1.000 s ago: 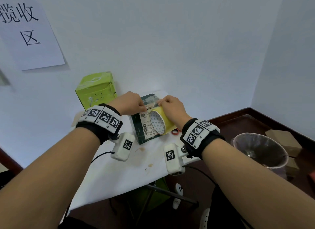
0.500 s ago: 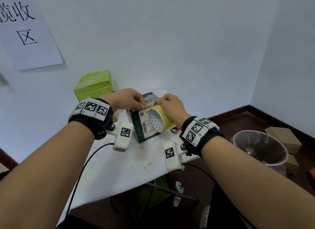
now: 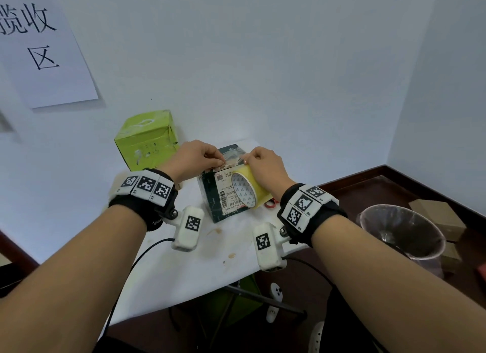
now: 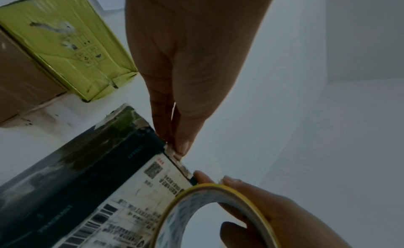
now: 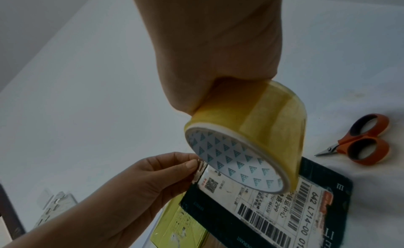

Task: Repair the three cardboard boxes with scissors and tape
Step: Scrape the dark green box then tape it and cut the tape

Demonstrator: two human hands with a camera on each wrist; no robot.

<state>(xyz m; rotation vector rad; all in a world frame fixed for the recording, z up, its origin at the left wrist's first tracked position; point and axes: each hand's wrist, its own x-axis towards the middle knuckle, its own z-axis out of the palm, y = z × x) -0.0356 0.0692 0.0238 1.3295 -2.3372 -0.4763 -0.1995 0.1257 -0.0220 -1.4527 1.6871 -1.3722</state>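
A white table (image 3: 189, 268) stood by the wall, and the boxes sat on it. A green box (image 3: 146, 140) was at the back, and it looked wrinkled, maybe taped already, but that was hard to tell. A brown box (image 4: 24, 82) touched its side. The dark box (image 3: 218, 195) with the white label was in the middle, right under both hands. The right hand (image 3: 265, 168) had its fingers curled round the yellow tape roll (image 3: 247, 189) and held it against the top of the dark box. The left hand (image 3: 192, 158) pinched the loose end of the tape (image 3: 228, 163) at the top edge of that box. A short bit of tape stretched between the two hands. The scissors (image 5: 360, 141) with orange handles lay on the table just beside the dark box, and no one touched them. So the taping of this box had only begun: the strip had yet to be pressed down and cut.
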